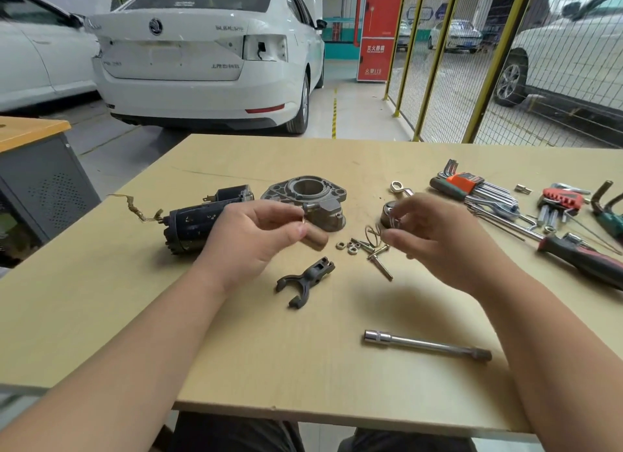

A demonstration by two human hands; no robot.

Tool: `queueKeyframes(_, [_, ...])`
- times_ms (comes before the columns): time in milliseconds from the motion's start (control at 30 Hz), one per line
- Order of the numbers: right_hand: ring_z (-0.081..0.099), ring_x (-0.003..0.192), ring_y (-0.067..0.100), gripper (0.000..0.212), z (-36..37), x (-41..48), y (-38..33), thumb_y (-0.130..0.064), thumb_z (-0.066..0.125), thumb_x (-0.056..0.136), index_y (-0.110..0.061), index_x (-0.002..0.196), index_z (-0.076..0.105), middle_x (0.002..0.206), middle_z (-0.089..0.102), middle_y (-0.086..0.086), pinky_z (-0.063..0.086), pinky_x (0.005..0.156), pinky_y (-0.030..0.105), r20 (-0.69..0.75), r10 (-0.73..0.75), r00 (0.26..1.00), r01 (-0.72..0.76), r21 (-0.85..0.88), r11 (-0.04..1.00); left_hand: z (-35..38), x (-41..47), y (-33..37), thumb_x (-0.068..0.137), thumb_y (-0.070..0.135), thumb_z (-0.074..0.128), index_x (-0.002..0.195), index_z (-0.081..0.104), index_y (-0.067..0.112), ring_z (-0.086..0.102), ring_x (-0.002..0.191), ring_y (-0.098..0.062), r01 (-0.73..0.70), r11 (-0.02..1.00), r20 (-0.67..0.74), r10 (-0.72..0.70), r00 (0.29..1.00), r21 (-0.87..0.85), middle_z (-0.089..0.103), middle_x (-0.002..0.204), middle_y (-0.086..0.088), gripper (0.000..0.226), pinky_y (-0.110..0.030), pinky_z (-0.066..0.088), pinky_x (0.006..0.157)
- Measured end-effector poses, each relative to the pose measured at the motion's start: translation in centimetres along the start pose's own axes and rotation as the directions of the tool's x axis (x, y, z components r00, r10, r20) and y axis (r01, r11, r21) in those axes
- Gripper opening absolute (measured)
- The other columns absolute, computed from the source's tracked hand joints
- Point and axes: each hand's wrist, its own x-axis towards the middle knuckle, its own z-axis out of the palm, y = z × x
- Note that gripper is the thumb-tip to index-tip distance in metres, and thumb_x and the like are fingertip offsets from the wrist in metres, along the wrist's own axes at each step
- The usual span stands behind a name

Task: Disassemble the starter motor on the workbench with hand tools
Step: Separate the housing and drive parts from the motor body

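Two hands (256, 236) above starter motor (199, 222)

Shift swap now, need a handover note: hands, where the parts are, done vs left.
Left hand: pinches a small part, too small to identify.
Right hand: fingers on a thin wire ring, blurred.
Motor body lies left on the workbench; front housing behind the hands; shift fork at centre; nuts and bolts beside it; socket extension near the front; hex keys to the right.
Done: housing, fork and fasteners off.
Left: the motor body looks unopened.
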Motion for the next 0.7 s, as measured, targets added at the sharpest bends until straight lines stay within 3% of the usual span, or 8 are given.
queueKeyframes(133, [0.05, 0.057, 0.002, 0.012, -0.4, 0.4, 1.1, -0.047, 0.068, 0.075, -0.041, 0.079, 0.057, 0.065, 0.056, -0.012, 0.04, 0.053, 0.024, 0.036, 0.063, 0.997, -0.05, -0.293, 0.955, 1.4, 0.8, -0.5, 0.076, 0.026, 0.073, 0.093, 0.074, 0.035, 0.059, 0.084, 0.012, -0.079, 0.827, 0.043, 0.067, 0.997, 0.556, 0.068, 0.083, 0.025, 0.019, 0.001, 0.041, 0.069])
queueKeyframes(267, [0.049, 0.064, 0.002, 0.016, -0.1, 0.5, 1.4, -0.054, 0.061, 0.078, -0.04, 0.083, 0.054, 0.07, 0.052, -0.016, 0.038, 0.054, 0.025, 0.108, 0.178, 0.978, -0.093, -0.536, 0.839, 2.3, 1.6, -0.8, 0.081, 0.028, 0.07, 0.103, 0.072, 0.035, 0.06, 0.08, 0.003, -0.089, 0.782, 0.096, 0.037, 0.995, 0.616, 0.068, 0.096, 0.015, 0.023, -0.003, 0.043, 0.069])
queueKeyframes(400, [0.052, 0.074, 0.013, 0.031, 0.3, 0.7, 1.7, -0.061, 0.055, 0.079, -0.035, 0.095, 0.055, 0.077, 0.053, -0.013, 0.037, 0.056, 0.027, 0.114, 0.242, 0.964, -0.124, -0.61, 0.782, 2.1, 1.4, -0.4, 0.083, 0.034, 0.069, 0.119, 0.066, 0.03, 0.053, 0.086, 0.006, -0.183, 0.716, 0.16, 0.101, 0.982, 0.673, 0.061, 0.116, 0.015, 0.037, -0.012, 0.041, 0.079])
queueKeyframes(467, [0.053, 0.077, 0.014, 0.038, 0.1, 0.5, 1.7, -0.066, 0.053, 0.079, -0.035, 0.101, 0.053, 0.081, 0.054, -0.012, 0.039, 0.059, 0.028, 0.094, 0.257, 0.962, -0.15, -0.606, 0.781, 0.6, 1.5, 0.2, 0.083, 0.041, 0.066, 0.122, 0.063, 0.027, 0.049, 0.094, -0.003, -0.252, 0.61, 0.089, 0.284, 0.955, 0.751, 0.059, 0.119, 0.01, 0.042, -0.025, 0.039, 0.085])
queueKeyframes(533, [0.052, 0.079, 0.014, 0.037, -0.2, 0.3, 1.2, -0.062, 0.052, 0.081, -0.034, 0.105, 0.053, 0.083, 0.053, -0.013, 0.038, 0.063, 0.029, 0.006, 0.211, 0.977, -0.172, -0.557, 0.813, -1.6, 2.3, 1.0, 0.082, 0.048, 0.061, 0.127, 0.058, 0.028, 0.041, 0.106, -0.016, -0.192, 0.389, 0.036, 0.373, 0.927, 0.901, 0.057, 0.121, 0.004, 0.049, -0.034, 0.038, 0.087])
queueKeyframes(600, [0.054, 0.082, 0.016, 0.028, -0.2, 0.2, -0.2, -0.051, 0.051, 0.086, -0.029, 0.103, 0.057, 0.084, 0.054, -0.012, 0.041, 0.066, 0.029, -0.078, 0.069, 0.995, -0.099, -0.508, 0.856, -3.5, 3.5, 1.2, 0.078, 0.057, 0.061, 0.137, 0.045, 0.032, 0.038, 0.116, -0.022, -0.087, 0.162, 0.064, 0.145, 0.987, 0.983, 0.049, 0.133, 0.001, 0.066, -0.04, 0.037, 0.096])
queueKeyframes(667, [0.057, 0.088, 0.019, 0.022, 0.5, -0.1, -2.2, -0.039, 0.045, 0.092, -0.025, 0.099, 0.06, 0.09, 0.059, -0.007, 0.046, 0.071, 0.032, 0.011, -0.055, 0.998, 0.053, -0.474, 0.879, -3.7, 4.3, 0.9, 0.072, 0.06, 0.064, 0.138, 0.039, 0.034, 0.039, 0.121, -0.024, -0.062, 0.088, 0.073, -0.129, 0.989, 0.994, 0.04, 0.137, 0.0, 0.075, -0.04, 0.042, 0.096])
queueKeyframes(700, [0.057, 0.092, 0.02, 0.023, 1.2, -0.5, -3.2, -0.036, 0.041, 0.095, -0.024, 0.101, 0.06, 0.096, 0.06, -0.005, 0.047, 0.074, 0.034, 0.109, -0.097, 0.989, 0.136, -0.452, 0.882, -3.5, 4.5, 0.7, 0.07, 0.059, 0.066, 0.135, 0.041, 0.034, 0.04, 0.119, -0.024, -0.061, 0.078, 0.074, -0.176, 0.982, 0.995, 0.037, 0.135, -0.001, 0.073, -0.039, 0.045, 0.09])
